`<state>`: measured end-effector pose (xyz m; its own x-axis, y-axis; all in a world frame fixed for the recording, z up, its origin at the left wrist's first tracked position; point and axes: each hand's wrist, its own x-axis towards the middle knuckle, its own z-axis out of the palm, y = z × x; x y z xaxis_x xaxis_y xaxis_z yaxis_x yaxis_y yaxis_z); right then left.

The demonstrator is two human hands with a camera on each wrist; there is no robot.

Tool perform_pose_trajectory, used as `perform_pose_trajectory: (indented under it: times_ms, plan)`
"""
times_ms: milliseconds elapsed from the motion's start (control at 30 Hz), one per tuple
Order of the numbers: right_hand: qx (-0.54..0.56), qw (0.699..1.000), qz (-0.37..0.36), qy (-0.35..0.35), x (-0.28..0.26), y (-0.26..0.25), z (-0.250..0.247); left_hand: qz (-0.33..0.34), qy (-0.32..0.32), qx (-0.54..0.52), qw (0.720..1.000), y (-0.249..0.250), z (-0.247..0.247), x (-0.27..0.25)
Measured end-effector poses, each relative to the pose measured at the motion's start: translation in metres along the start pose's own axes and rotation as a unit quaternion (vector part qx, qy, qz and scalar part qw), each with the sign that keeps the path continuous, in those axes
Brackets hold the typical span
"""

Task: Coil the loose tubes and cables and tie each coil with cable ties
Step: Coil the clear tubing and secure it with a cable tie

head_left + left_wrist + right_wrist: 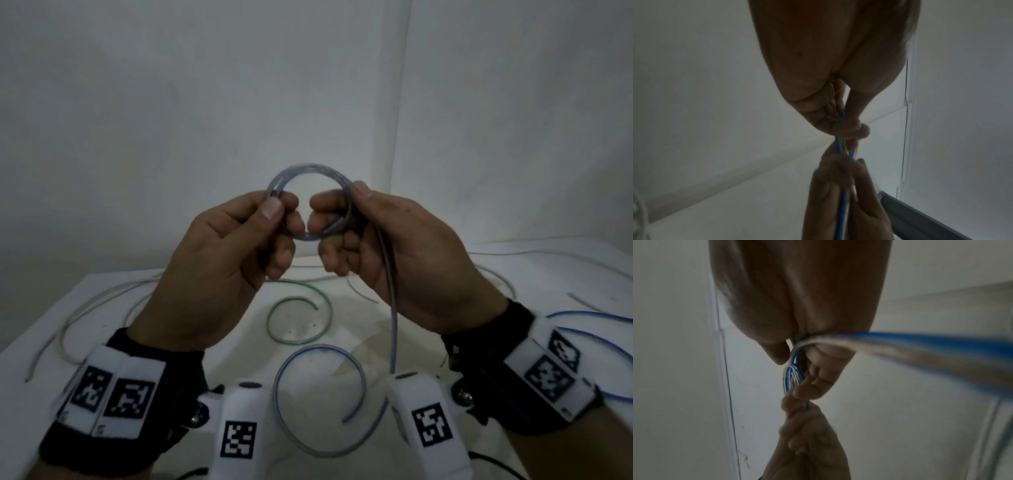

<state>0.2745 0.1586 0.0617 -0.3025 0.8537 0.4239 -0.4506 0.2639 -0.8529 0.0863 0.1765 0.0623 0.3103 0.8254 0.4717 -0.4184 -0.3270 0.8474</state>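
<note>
A person stands over a white table [102, 308] and holds a small coil [310, 202] of clear, blue-striped tube up in front of a plain pale wall, well above the table. The left hand [219, 267] pinches the left side of the coil between thumb and curled fingers. The right hand [394, 260] grips the right side in the same way, thumb on top, fingers curled through the ring. The two hands are close together, fingertips nearly meeting inside the loop. Both wrist views show several turns of blue-striped tube pressed between the fingers.

From the right hand the tail [394, 325] of the tube, not yet wound, drops past the palm toward the table, where it curls into a wide open loop [318, 401] near the person's body. A green tube [298, 318] lies in a loose spiral on the table just beyond it. Pale tubes [85, 308] trail across the left side and blue ones [589, 325] across the right. No cable tie can be made out.

The coiling looks partly done, with a good length left to wind. The main risk seems to be the springy tube: if either pinch loosens while a hand shifts for the next turn, the stacked turns could spring open. The hanging tail could also drag or snag the green tube below, and no tie is in reach to lock the coil.
</note>
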Motion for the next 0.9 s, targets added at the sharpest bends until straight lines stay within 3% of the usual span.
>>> perform_pose_trajectory:
  times_ms: [133,333,600,733,800,900]
  plan:
    - [0.071,0.997,-0.029,0.006,0.001,0.015,0.007,0.031,0.036,-0.015,0.999,-0.003,0.01,-0.001]
    - [-0.03,0.999,-0.023,0.028,0.0,0.009,0.003,-0.022,0.0,0.037,0.999,0.012,0.001,-0.002]
    - [-0.02,0.999,-0.014,0.028,0.001,0.009,0.008,-0.008,-0.022,0.033,0.999,0.009,0.004,-0.003]
    - [0.041,0.998,-0.031,0.037,0.001,0.015,0.013,0.014,-0.012,-0.002,1.0,0.001,0.013,-0.003]
    - [0.053,0.997,-0.033,0.039,0.001,0.017,0.013,-0.003,-0.015,-0.009,1.0,0.003,0.015,-0.004]
    - [-0.019,0.999,0.004,0.026,0.0,0.009,0.004,-0.04,-0.03,0.042,0.998,0.011,0.009,-0.004]
